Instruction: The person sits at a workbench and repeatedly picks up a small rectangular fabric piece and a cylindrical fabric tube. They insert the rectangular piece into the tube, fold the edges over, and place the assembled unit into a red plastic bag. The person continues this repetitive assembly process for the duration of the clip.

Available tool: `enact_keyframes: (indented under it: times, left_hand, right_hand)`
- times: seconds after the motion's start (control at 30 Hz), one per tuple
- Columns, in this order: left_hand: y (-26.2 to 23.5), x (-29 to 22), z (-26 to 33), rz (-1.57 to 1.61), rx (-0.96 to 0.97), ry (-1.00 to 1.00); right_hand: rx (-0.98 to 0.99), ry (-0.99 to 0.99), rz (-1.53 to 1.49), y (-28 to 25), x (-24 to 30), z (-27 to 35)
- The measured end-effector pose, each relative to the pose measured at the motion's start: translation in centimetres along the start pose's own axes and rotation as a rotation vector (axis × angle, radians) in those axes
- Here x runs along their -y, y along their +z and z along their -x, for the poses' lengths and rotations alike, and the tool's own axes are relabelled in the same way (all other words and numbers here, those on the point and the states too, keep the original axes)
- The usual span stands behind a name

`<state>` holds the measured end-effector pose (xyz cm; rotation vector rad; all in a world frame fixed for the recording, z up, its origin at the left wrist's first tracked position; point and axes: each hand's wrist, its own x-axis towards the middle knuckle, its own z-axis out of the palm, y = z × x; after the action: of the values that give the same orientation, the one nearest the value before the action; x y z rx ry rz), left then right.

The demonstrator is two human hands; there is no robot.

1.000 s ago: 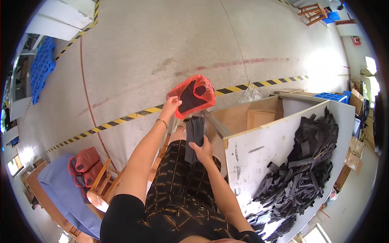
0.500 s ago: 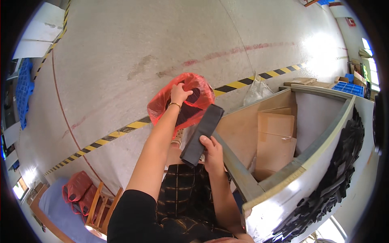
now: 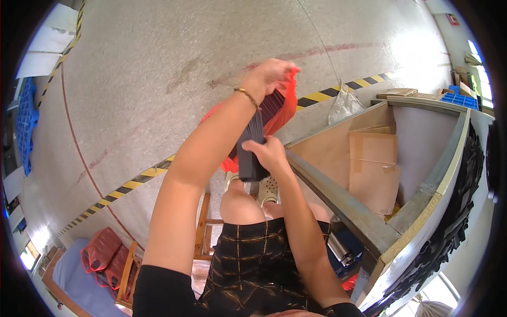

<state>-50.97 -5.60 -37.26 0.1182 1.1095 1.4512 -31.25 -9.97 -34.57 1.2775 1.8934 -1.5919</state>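
Note:
Above the floor, my left hand (image 3: 268, 75) pinches the rim of a red plastic bag (image 3: 285, 110), drawing that side of its mouth up and to the right. Dark, thin-edged pieces show inside, partly hidden by my left forearm. My right hand (image 3: 268, 154) is closed round a long black bundle (image 3: 251, 168), its thumb lying on top. The bundle's far end lies at the mouth of the bag; fine lines run along it, like stacked strips. Whether that end touches the pieces inside cannot be made out.
A wooden-framed bench (image 3: 332, 185) at the right holds a folded cardboard box (image 3: 373, 169); black strips (image 3: 457, 211) cover its outer side. A steel flask (image 3: 340, 251) sits below it. Red bags (image 3: 105, 253) and a wooden chair (image 3: 127, 277) are at lower left. Yellow-black tape (image 3: 127, 187) crosses the floor.
My left hand has moved from inside the bag up and right, lifting its rim. My right hand has carried the black bundle forward to the bag's mouth, turning it more upright.

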Motion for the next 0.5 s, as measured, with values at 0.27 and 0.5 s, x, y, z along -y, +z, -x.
enact_keyframes:
  times: [0.27, 0.5]
  left_hand:
    - [2.4, 4.3, 0.1, -0.588, -0.041, 0.207]
    - [1.1, 12.5, 4.8, -0.334, -0.577, 0.630]
  right_hand:
    - [-0.309, -0.050, -1.223, 5.6, -4.3, -16.0]
    - [-0.786, -0.485, -0.076, 2.3, -8.9, -16.0]
